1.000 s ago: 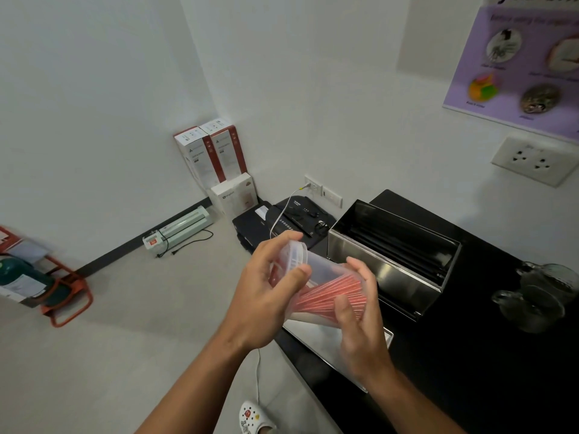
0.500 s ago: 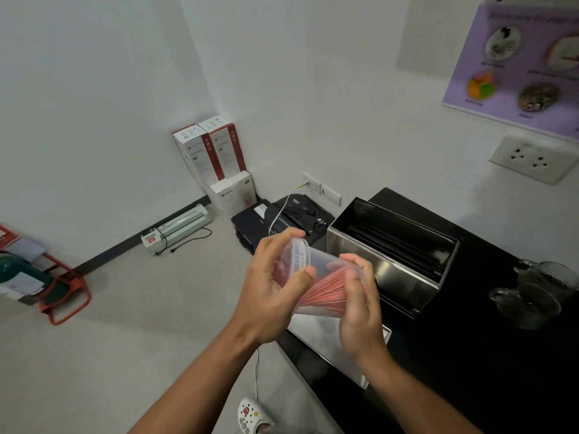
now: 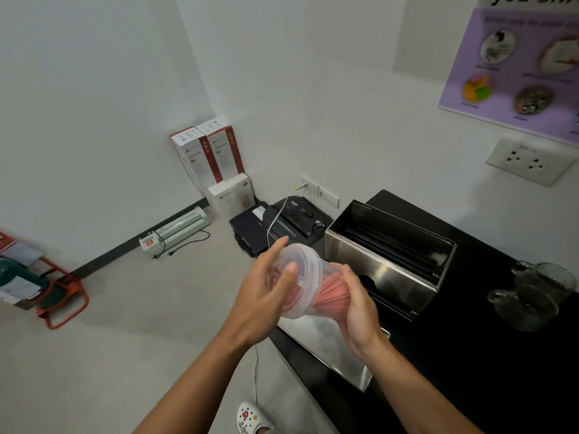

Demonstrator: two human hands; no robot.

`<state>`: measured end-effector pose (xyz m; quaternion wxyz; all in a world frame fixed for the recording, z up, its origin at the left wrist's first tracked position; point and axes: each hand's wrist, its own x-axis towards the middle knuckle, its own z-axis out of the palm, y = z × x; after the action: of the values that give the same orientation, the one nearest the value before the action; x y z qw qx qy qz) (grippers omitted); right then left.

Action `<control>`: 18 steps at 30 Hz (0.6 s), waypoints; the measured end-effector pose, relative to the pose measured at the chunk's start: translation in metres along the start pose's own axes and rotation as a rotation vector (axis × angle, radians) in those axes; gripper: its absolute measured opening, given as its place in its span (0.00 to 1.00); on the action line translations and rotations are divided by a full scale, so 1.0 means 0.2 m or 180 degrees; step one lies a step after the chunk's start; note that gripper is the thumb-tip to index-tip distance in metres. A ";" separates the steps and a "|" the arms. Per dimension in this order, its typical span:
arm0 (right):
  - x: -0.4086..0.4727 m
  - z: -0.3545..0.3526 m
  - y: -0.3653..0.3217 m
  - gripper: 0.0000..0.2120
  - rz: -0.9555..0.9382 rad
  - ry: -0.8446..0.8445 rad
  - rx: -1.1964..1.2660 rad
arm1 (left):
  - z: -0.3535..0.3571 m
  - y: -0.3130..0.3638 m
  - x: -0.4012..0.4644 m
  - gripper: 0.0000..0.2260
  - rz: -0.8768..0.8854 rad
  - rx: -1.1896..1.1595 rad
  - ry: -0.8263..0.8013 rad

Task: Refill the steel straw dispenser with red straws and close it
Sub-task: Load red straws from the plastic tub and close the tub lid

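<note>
I hold a clear plastic container (image 3: 308,277) full of red straws (image 3: 333,292) sideways, in front of the steel straw dispenser (image 3: 385,261). My left hand (image 3: 266,296) grips the container's lidded end, with the thumb across its rim. My right hand (image 3: 357,305) wraps around its base. The dispenser stands open on the black counter (image 3: 470,355), and its dark inside shows no straws. Its flat steel lid (image 3: 326,343) lies on the counter's near edge, under my hands.
Glass mugs (image 3: 532,296) stand on the counter at the right. On the floor beyond the counter are a black shredder (image 3: 291,223), white boxes (image 3: 213,161), a laminator (image 3: 175,230) and an orange stand (image 3: 59,296). A wall socket (image 3: 526,161) is above the counter.
The container has turned so that its lidded end faces me more. My left hand has shifted over the rim, and both hands sit a little lower and closer together.
</note>
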<state>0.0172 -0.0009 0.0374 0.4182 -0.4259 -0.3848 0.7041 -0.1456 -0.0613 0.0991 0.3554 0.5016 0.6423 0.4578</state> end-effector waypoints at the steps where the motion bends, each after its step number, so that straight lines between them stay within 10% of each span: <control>1: 0.00 -0.01 0.00 0.25 0.0073 -0.0025 0.0179 | -0.01 0.00 0.00 0.26 -0.0093 -0.0121 0.0011; 18: -0.04 -0.10 -0.18 0.07 -0.0752 -0.0093 -0.1524 | -0.03 -0.06 -0.03 0.12 -0.0512 -0.0183 0.0348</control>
<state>0.0470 0.0090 0.0643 0.3792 -0.4545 -0.5935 0.5454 -0.1538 -0.0697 0.0899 0.3697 0.4123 0.6854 0.4728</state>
